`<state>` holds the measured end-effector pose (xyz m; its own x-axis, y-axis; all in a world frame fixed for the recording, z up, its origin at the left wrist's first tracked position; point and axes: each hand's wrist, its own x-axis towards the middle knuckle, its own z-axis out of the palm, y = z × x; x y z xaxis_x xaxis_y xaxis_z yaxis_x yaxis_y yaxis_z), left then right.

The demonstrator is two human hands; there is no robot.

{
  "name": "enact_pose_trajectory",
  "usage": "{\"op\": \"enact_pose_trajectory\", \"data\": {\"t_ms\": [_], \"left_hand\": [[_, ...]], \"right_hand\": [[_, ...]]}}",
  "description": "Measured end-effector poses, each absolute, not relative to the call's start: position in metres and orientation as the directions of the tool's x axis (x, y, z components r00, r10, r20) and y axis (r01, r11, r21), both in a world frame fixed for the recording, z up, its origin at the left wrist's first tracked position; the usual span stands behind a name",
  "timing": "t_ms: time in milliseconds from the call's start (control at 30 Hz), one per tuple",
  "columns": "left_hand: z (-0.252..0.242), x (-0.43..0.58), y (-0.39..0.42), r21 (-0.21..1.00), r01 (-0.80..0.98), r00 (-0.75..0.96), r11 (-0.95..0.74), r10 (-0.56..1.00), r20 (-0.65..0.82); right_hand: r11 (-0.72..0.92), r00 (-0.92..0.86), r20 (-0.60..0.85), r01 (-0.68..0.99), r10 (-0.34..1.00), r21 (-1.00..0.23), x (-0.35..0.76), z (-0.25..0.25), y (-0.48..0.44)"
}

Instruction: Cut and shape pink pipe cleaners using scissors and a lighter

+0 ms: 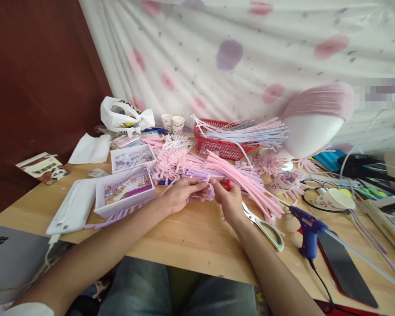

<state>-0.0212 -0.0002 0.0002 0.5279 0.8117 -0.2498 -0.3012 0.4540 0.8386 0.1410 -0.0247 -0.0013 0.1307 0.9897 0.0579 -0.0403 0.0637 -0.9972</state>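
My left hand point(183, 193) and my right hand point(228, 198) meet over the wooden table point(191, 237), both pinched on a small lilac pipe-cleaner piece point(210, 192) between them. A small red thing point(227, 184) shows at my right fingertips; I cannot make out what it is. Just beyond the hands lies a heap of pink and lilac pipe cleaners point(217, 169).
Scissors point(265, 227) lie right of my right wrist, then a blue glue gun point(307, 228) and a dark phone point(345, 267). White bead boxes point(125, 189) and a power bank point(73, 206) sit left. A red basket point(224, 147), paper cups point(332, 199) and a foam head point(311, 127) stand behind.
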Motion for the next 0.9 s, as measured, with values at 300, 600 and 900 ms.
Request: {"op": "enact_pose_trajectory", "data": {"t_ms": [300,600,900], "left_hand": [[0.002,-0.017,-0.004,0.943,-0.238,0.364,0.234,0.921,-0.137],[0.0,-0.018,0.0,0.941,-0.248,0.268,0.231,0.95,-0.163],[-0.004,-0.016,-0.001,0.982,-0.15,0.255,0.115,0.964,-0.074]], "right_hand": [[0.282,0.048,0.409,0.653,0.911,-0.703,0.148,-0.001,-0.028],[0.25,0.03,0.299,0.472,0.954,-0.846,0.15,-0.005,-0.022],[0.168,0.141,0.197,0.192,0.97,-0.967,0.149,-0.009,-0.019]]}}
